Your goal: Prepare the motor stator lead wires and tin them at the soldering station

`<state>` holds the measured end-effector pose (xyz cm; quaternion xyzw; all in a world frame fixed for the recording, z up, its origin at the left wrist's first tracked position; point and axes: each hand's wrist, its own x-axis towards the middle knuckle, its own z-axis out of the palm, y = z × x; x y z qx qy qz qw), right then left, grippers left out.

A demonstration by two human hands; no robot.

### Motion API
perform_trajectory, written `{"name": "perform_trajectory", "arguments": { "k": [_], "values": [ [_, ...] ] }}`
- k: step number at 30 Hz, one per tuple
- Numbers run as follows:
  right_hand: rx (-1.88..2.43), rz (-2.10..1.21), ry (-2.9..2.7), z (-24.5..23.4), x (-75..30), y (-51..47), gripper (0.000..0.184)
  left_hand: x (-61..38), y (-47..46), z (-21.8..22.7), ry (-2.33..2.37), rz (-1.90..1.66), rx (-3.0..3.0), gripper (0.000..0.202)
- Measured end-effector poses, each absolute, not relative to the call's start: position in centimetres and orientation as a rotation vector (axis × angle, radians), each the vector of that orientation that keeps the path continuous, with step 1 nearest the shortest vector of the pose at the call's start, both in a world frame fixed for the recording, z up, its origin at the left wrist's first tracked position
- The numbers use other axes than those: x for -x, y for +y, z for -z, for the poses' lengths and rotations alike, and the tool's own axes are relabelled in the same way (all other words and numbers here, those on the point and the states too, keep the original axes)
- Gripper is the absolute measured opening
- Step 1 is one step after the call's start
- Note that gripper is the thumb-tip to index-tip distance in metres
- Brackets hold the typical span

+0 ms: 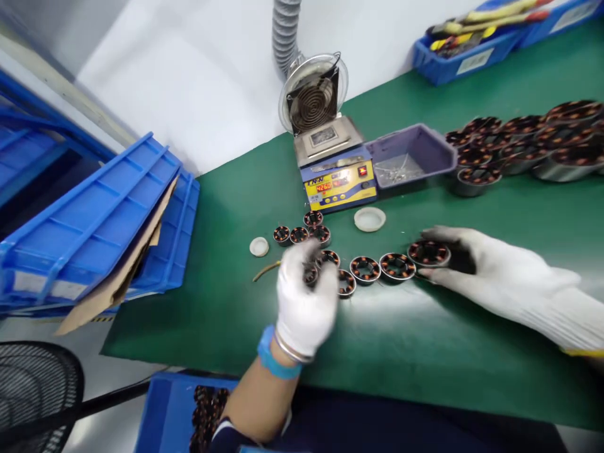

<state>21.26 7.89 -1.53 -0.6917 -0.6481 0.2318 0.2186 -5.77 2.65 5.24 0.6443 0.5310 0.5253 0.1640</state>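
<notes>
Legible writing: only the red digits on the yellow-faced solder station [338,179], sitting at 12 o'clock of the hands, are showing, and they are appearing to read 4260. The lettering above the digits and the white labels on the blue tool bins [465,53] at 1 o'clock are reading too blurred to make out. The left hand [306,302], gloved in white with a blue wristband [271,360] at the wrist, is reaching up from 6 o'clock with its back to the camera and its fingers curling shut around a small stator [310,275]. Motion blur is hiding the exact finger contact. The right hand [491,277], also in a white glove, is coming in flat from 4 o'clock, its forefinger and thumb closing on either side of a large stator [428,253] that is resting on the green mat [425,352]. Between the two hands a row of stators [380,268] is lying side by side, touching or nearly so. A cluster of smaller stators [302,231] is sitting at 11 o'clock of the left hand, with one white cap [259,246] at 10 o'clock and another white cap [370,219] at 1 o'clock. A purple bin [415,148] is standing against the station's right side, and a heap of stators [528,141] is lying at 2 o'clock. Blue crates [89,220] holding cardboard [123,277] are leaning at 9 o'clock.
</notes>
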Motion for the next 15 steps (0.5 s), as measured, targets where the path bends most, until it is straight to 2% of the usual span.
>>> {"name": "perform_trajectory", "arguments": {
  "k": [4,8,12,15],
  "values": [
    [1.795,-0.751,-2.002,1.3,-21.4,7.9,0.083,9.9,7.7,-7.2,1.893,-0.832,-2.196,0.034],
    [1.867,-0.854,-1.995,0.6,-22.6,8.4,0.102,11.7,11.9,-7.6,1.851,-0.215,-2.397,0.043],
    [1.843,-0.868,-2.007,0.4,-23.2,8.5,0.099,12.0,13.7,-7.5,1.772,0.148,-2.496,0.042],
    [1.889,-0.824,-2.031,0.5,-23.0,8.4,0.096,12.2,14.0,-7.0,1.762,0.247,-2.564,0.037]
  ]
}}
